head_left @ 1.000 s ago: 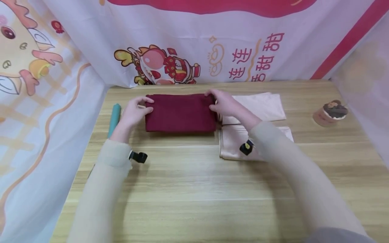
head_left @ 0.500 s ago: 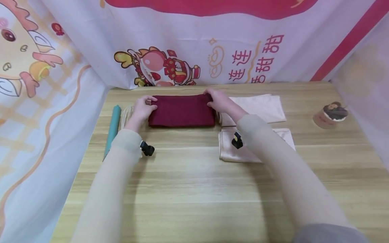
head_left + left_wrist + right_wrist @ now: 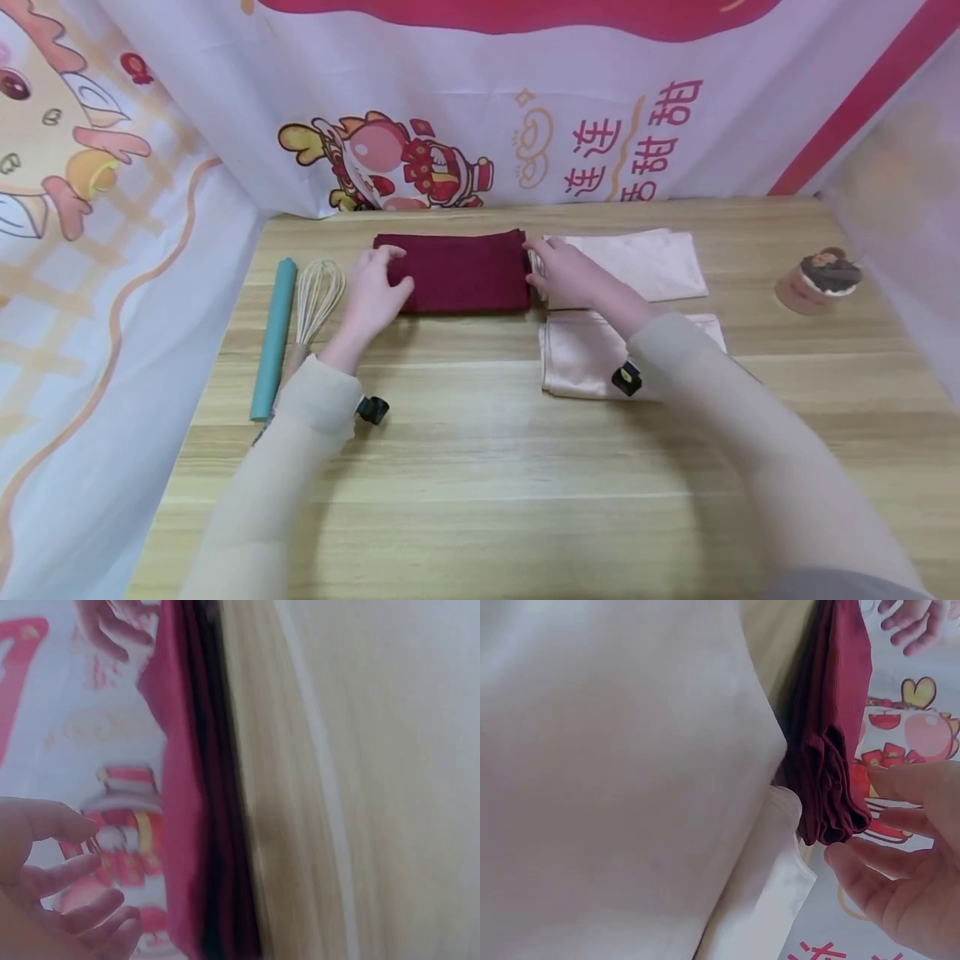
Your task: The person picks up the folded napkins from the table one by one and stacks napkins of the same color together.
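Observation:
A folded maroon cloth (image 3: 465,275) lies flat near the table's back edge. Over its left end my left hand (image 3: 373,292) hovers, thumb and fingers spread and bent; the left wrist view shows the hand (image 3: 60,885) apart from the cloth (image 3: 184,787). My right hand (image 3: 566,271) is at the cloth's right end. In the right wrist view its curved fingers (image 3: 855,874) are beside the stacked folds (image 3: 829,799), holding nothing; whether a fingertip touches them I cannot tell. Two folded cream cloths, one behind (image 3: 645,262) and one in front (image 3: 573,354), lie right of the maroon one.
Left of my left hand lie a wire whisk (image 3: 318,296) and a teal rod (image 3: 273,342), side by side on the wooden table (image 3: 480,467). A small dessert cup (image 3: 817,287) with a dark topping stands at the right. Printed curtains (image 3: 465,75) border the table.
The maroon cloth's left end has shifted slightly right, and its front edge has gone back. Both hands have let go of its ends. My left hand has moved right, uncovering the whisk.

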The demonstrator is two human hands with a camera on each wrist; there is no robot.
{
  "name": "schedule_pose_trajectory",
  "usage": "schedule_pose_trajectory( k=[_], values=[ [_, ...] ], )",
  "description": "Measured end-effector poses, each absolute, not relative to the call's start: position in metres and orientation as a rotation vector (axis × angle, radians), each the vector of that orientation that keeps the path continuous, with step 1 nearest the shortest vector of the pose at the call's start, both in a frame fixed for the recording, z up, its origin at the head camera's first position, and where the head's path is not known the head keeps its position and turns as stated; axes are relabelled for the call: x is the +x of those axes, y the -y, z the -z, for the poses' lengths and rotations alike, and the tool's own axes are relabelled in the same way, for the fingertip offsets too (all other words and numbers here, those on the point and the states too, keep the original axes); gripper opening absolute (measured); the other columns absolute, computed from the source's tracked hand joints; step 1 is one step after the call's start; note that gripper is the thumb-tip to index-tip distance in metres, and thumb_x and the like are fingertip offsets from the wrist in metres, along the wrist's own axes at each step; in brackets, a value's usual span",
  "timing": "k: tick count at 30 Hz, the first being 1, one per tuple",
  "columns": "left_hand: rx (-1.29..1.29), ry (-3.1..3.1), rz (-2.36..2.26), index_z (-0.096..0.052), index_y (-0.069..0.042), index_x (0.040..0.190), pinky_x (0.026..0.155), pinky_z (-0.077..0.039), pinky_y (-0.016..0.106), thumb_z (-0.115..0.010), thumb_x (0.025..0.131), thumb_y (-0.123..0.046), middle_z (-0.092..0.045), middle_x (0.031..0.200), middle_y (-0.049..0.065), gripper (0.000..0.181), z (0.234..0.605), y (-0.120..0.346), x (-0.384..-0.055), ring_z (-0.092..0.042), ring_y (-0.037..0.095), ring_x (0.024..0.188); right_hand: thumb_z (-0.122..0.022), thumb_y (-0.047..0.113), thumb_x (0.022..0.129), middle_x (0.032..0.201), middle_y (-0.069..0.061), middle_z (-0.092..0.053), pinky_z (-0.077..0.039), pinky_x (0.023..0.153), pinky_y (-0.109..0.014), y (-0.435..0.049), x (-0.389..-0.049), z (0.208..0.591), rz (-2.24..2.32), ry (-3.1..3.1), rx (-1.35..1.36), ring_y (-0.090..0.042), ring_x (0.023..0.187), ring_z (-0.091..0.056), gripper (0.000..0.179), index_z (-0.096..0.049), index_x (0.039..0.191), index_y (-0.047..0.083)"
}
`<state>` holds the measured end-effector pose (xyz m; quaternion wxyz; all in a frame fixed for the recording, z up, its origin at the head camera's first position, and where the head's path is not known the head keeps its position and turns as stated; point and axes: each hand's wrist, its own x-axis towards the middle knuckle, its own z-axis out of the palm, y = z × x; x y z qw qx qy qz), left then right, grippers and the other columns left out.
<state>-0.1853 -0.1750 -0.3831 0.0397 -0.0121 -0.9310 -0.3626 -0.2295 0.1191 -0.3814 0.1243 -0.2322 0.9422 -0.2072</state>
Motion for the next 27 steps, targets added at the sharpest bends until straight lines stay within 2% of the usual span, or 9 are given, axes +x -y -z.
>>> schedule_pose_trajectory(
  k=[5, 10, 19, 23, 27],
  values=[
    [-0.222, 2.809, 1.287, -0.055, 0.000, 0.124, 0.094, -0.040, 0.045, -0.062, 0.086, -0.007, -0.049, 0.119, 0.022, 0.039, 0.383, 0.155, -0.168, -0.049, 0.037, 0.109, -0.059, 0.022, 0.095, 0.133, -0.027, -0.044, -0.038, 0.101, -0.050, -0.132, -0.209, 0.385, 0.592, -2.754, -0.765, -0.039, 0.117, -0.048, 0.054, -0.039, 0.141, 0.001],
    [-0.364, 2.813, 1.480, -0.055, -0.002, 0.124, 0.087, -0.047, 0.042, -0.063, 0.088, -0.006, -0.053, 0.115, 0.022, 0.037, 0.389, 0.133, -0.152, -0.053, 0.035, 0.101, -0.061, 0.023, 0.094, 0.132, -0.026, -0.047, -0.036, 0.102, -0.052, -0.146, -0.189, 0.386, 0.593, -2.782, -0.823, -0.042, 0.117, -0.047, 0.055, -0.041, 0.140, 0.001],
    [-0.610, 2.857, 1.655, -0.056, -0.005, 0.127, 0.084, -0.048, 0.040, -0.063, 0.091, -0.009, -0.053, 0.112, 0.024, 0.037, 0.404, 0.094, -0.130, -0.057, 0.028, 0.094, -0.060, 0.024, 0.095, 0.131, -0.024, -0.050, -0.035, 0.102, -0.054, -0.192, -0.151, 0.392, 0.558, -2.843, -0.828, -0.041, 0.119, -0.046, 0.050, -0.046, 0.137, 0.001],
    [-0.658, 2.885, 1.718, -0.054, -0.004, 0.128, 0.084, -0.049, 0.038, -0.063, 0.091, -0.011, -0.057, 0.109, 0.020, 0.039, 0.410, 0.079, -0.125, -0.059, 0.028, 0.095, -0.059, 0.021, 0.094, 0.128, -0.023, -0.052, -0.035, 0.101, -0.054, -0.216, -0.138, 0.397, 0.581, -2.866, -0.798, -0.040, 0.118, -0.047, 0.047, -0.048, 0.134, -0.001],
    [-0.649, 2.907, 1.815, -0.053, -0.005, 0.129, 0.079, -0.051, 0.034, -0.062, 0.091, -0.011, -0.061, 0.106, 0.016, 0.040, 0.418, 0.067, -0.122, -0.061, 0.027, 0.093, -0.058, 0.019, 0.094, 0.127, -0.025, -0.053, -0.034, 0.101, -0.056, -0.240, -0.128, 0.401, 0.610, -2.881, -0.702, -0.042, 0.119, -0.047, 0.047, -0.047, 0.134, -0.002]
  ],
)
